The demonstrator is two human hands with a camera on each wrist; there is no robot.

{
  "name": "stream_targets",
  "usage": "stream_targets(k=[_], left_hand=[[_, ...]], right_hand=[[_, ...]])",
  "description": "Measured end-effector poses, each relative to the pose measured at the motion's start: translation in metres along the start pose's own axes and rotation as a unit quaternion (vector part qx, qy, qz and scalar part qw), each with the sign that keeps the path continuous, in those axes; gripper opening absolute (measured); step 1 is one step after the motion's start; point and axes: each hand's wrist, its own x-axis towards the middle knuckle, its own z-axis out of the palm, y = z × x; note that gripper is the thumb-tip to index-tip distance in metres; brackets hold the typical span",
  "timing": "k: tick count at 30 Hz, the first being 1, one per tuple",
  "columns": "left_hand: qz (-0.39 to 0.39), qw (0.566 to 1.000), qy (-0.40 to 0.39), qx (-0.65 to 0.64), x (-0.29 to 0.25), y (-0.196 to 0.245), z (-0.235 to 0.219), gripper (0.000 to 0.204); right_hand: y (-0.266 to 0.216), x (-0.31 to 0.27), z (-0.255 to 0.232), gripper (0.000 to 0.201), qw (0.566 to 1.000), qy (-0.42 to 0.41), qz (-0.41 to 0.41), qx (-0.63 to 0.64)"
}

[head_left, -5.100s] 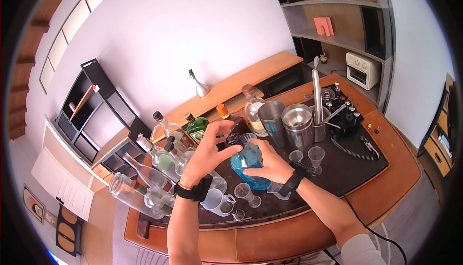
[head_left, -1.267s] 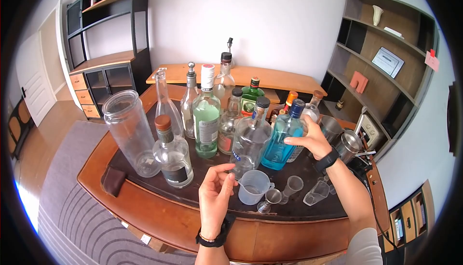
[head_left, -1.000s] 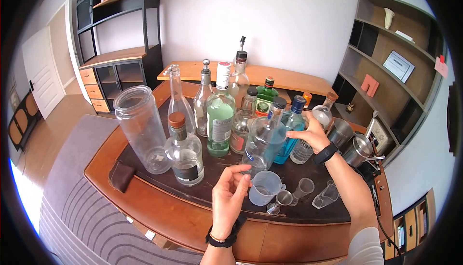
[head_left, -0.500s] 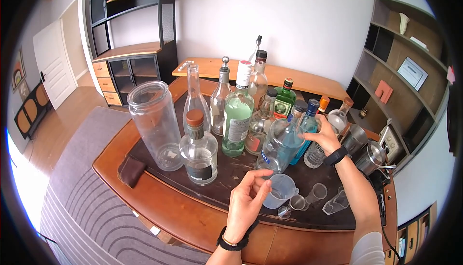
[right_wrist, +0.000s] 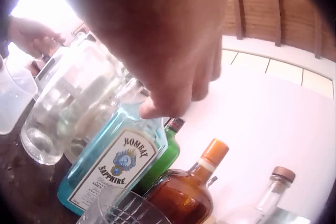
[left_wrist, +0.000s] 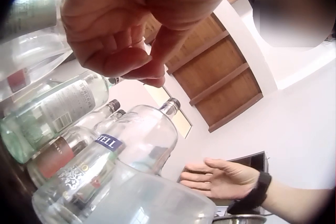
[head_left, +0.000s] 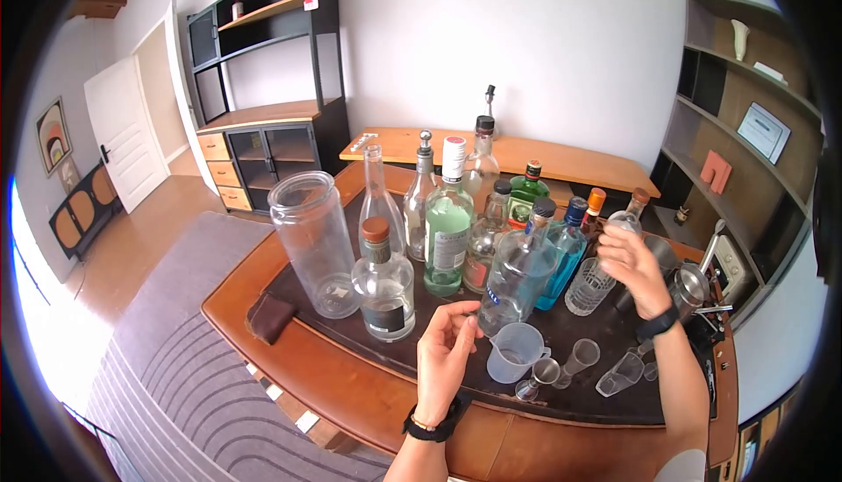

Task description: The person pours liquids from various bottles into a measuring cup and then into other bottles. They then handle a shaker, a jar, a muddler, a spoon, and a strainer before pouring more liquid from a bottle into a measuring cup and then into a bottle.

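My right hand [head_left: 638, 276] is raised beside the blue gin bottle [head_left: 561, 263], its fingers relaxed and holding nothing. A cut-glass mixing glass [head_left: 589, 289] stands between that hand and the bottle in the head view. In the right wrist view the gin bottle [right_wrist: 118, 169] stands capless-looking behind the fingers, its top hidden by the hand. My left hand [head_left: 445, 361] hovers near the plastic measuring cup [head_left: 513, 355], fingers loosely curled, thumb close to the index finger. Nothing shows between those fingertips in the left wrist view. Right behind the cup is a large clear bottle [head_left: 517, 282].
Several bottles crowd the back, among them a green-tinted one [head_left: 447, 245] and a cork-topped one [head_left: 384, 298]. A tall glass jar [head_left: 311, 249] stands at left. A metal jigger [head_left: 538, 379] and small glasses [head_left: 579, 361] sit in front; metal shakers [head_left: 687, 287] are right.
Both hands held the blue gin bottle at first. It then went down among the other bottles, and the right hand has let go and drawn right. The head view has turned left.
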Motion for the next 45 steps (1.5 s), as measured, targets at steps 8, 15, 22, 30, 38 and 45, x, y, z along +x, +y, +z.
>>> stream_targets(k=[8, 15, 22, 30, 38, 45], left_hand=[[0.084, 0.994, 0.071, 0.011, -0.001, 0.019, -0.002, 0.019], [0.191, 0.956, 0.203, 0.087, 0.006, 0.039, -0.016, 0.029], [0.231, 0.915, 0.204, 0.260, 0.037, 0.057, -0.044, 0.048], [0.271, 0.867, 0.170, 0.382, 0.066, 0.092, -0.046, 0.057], [0.278, 0.841, 0.121, 0.448, 0.109, 0.127, -0.048, 0.047], [0.266, 0.762, 0.041, 0.589, 0.189, 0.138, -0.057, 0.044]], right_hand=[[-0.031, -0.090, -0.044, 0.036, 0.999, 0.042, -0.002, 0.034], [-0.023, -0.121, -0.062, 0.035, 0.994, 0.064, -0.023, 0.080], [-0.033, -0.113, -0.061, 0.038, 0.987, 0.057, -0.074, 0.131], [-0.041, -0.104, -0.056, 0.038, 0.975, 0.045, -0.131, 0.171], [-0.038, -0.106, -0.066, 0.038, 0.977, 0.061, -0.129, 0.159], [-0.035, -0.105, -0.070, 0.037, 0.975, 0.075, -0.130, 0.163]])
